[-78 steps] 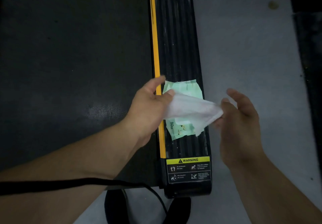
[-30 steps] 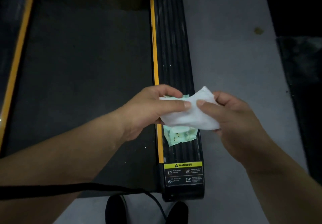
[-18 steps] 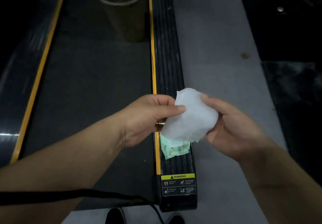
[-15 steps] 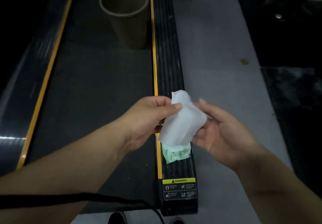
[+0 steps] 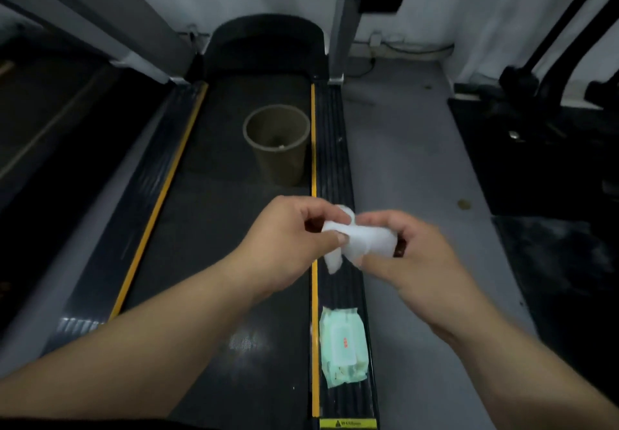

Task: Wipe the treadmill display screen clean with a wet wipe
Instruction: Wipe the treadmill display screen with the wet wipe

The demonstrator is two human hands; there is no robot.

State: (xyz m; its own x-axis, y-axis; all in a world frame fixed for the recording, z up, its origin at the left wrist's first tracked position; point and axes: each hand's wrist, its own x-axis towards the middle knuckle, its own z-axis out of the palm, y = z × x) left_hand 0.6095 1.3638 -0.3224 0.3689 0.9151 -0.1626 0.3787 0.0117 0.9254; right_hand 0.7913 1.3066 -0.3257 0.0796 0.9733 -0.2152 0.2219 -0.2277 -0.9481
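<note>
Both hands hold one white wet wipe (image 5: 363,240) above the treadmill's right side rail (image 5: 335,175). My left hand (image 5: 294,232) pinches its left edge between thumb and fingers. My right hand (image 5: 405,248) grips the bunched right part, and a loose corner hangs down between the hands. A pale green wet-wipe pack (image 5: 341,349) lies flat on the same rail, nearer to me. The display screen is out of view; only the dark motor hood (image 5: 264,44) and grey uprights (image 5: 341,21) show at the far end.
A tan cylindrical bin (image 5: 276,143) stands on the black running belt (image 5: 214,228), ahead of my hands. Yellow stripes edge the belt. Grey floor (image 5: 412,168) lies to the right, with black mats and dark equipment beyond. A yellow warning label (image 5: 346,423) marks the rail's near end.
The view has tilted up, bringing the bin, motor hood and uprights into sight. The wipe has gone from spread out to bunched between both hands, which have lifted away from the pack.
</note>
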